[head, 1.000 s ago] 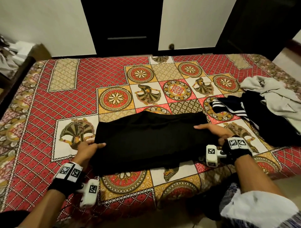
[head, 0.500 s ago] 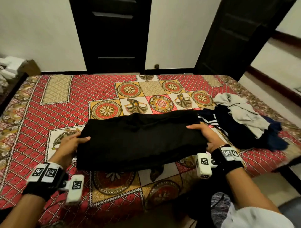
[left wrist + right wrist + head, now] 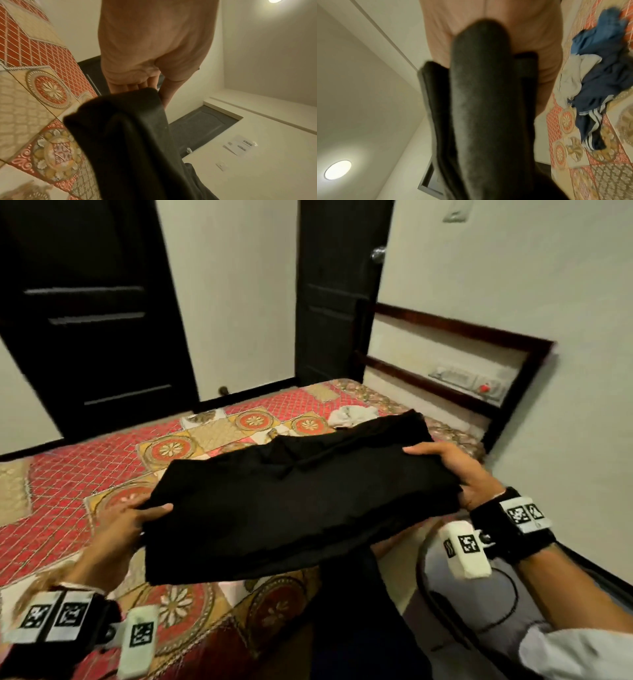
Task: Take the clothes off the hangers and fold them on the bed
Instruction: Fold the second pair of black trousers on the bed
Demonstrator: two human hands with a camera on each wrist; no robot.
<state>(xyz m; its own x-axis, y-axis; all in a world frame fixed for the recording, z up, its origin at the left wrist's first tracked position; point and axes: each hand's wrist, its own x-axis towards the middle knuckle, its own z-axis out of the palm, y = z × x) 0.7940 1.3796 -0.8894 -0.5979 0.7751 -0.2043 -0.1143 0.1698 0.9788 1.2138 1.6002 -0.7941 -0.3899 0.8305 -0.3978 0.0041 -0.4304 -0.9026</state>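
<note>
Red-and-gold patterned bedspread [image 3: 85,460] covers the bed; heap of blue, navy striped & grey-white clothes [image 3: 604,75] lies at its far right end, mostly hidden in head view behind the folded black garment [image 3: 294,501]. Garment is a thick flat rectangle, several layers, held off the bed btwn both hands. Left hand [image 3: 123,525] grips its left edge, thumb on top; right hand [image 3: 455,474] grips right edge, fingers curled round.

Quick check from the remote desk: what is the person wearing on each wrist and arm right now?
Each wrist carries a black band with white square tags printed with black coded markers, plus a white block-shaped camera unit bearing its own marker: left wrist band, right wrist band. The forearms are bare; a white sleeve shows on the right upper arm. No gloves on either hand.
</note>
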